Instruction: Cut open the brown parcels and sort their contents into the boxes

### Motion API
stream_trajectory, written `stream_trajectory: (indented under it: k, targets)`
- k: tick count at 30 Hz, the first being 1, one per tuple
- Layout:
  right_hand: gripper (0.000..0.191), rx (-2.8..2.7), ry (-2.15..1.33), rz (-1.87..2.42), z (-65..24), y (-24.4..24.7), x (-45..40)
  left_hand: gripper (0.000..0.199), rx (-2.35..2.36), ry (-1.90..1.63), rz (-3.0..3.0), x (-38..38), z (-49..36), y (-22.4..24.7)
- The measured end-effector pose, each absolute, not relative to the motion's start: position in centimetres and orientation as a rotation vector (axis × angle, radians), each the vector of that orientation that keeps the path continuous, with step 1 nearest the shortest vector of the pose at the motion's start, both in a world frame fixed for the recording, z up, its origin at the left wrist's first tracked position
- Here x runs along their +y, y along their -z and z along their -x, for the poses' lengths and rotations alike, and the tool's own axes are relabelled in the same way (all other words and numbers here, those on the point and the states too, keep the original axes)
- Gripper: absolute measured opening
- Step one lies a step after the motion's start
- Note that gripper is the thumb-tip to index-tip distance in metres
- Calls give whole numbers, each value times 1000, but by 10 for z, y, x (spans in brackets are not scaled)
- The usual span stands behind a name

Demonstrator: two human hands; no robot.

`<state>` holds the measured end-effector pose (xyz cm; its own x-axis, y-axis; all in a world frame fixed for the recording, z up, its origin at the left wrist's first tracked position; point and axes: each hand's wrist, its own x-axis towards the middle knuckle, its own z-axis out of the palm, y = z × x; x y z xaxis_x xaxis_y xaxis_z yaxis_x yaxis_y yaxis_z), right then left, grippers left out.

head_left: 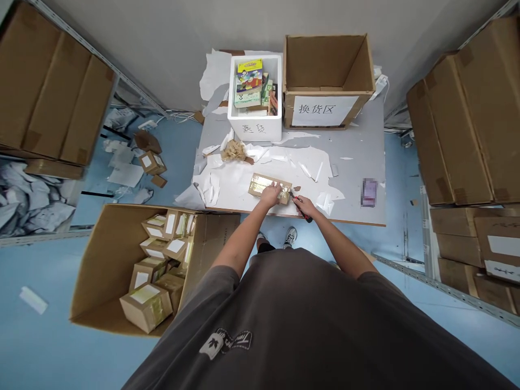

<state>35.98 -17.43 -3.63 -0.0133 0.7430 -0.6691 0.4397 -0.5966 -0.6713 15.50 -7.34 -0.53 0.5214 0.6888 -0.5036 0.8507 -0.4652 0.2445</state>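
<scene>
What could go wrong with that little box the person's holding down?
The red-and-black tool in the right hand points at the box, close to the left hand. If it's sharp, a slip might hurt that hand. The box also lies near the front edge of the table, so a hard shove could knock it off.

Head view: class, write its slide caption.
Left hand on a rectangular brown cardboard box; right hand holding a red-black tool at its end.

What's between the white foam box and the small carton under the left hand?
In the head view, torn white paper lies between the white foam box and small carton; crumpled brown paper sits just left.
</scene>
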Motion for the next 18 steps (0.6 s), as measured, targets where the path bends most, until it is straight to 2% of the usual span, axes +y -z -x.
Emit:
stream_trajectory:
  k: [6, 12, 18]
  targets:
    - [30, -1407, -1560, 2031, -360, 30, -155, 115, 1302, 505, -2295, -73, -157, 6]
    - [26, -1257, -1775, 1962, -365, 23, -153, 116, 1298, 591, -2247, -70, -161, 0]
    - [27, -1151, -1786, 1886, -356, 28, -155, 121, 1291, 606, -2238, -69, -161, 3]
